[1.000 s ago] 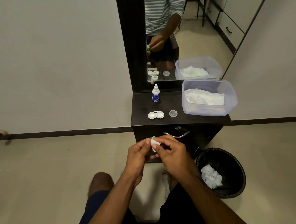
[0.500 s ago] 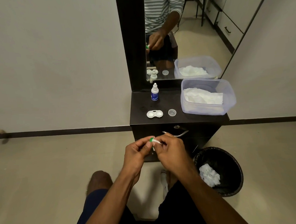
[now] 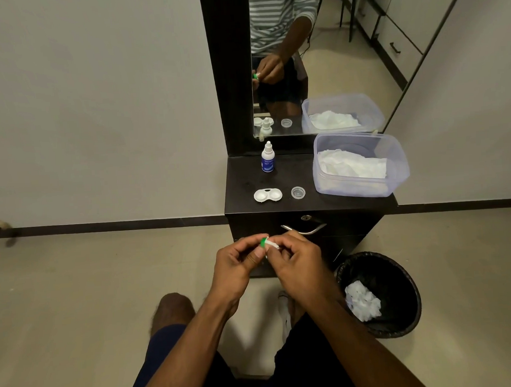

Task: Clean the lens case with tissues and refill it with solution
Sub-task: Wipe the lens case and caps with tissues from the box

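The white lens case lies with both wells uncovered on the dark cabinet top, and a clear cap lies just right of it. Behind them stands the solution bottle, white with a blue label. In front of the cabinet, my left hand pinches a small green cap. My right hand presses a bit of white tissue against that cap. The two hands touch at the fingertips.
A clear plastic tub of white tissues sits at the right of the cabinet top. A black bin holding a crumpled tissue stands on the floor at the right. A mirror rises behind the cabinet. A metal drawer handle is just beyond my hands.
My hands have stayed together in front of the cabinet; the fingers have shifted slightly, working the tissue on the green cap, which now shows more.
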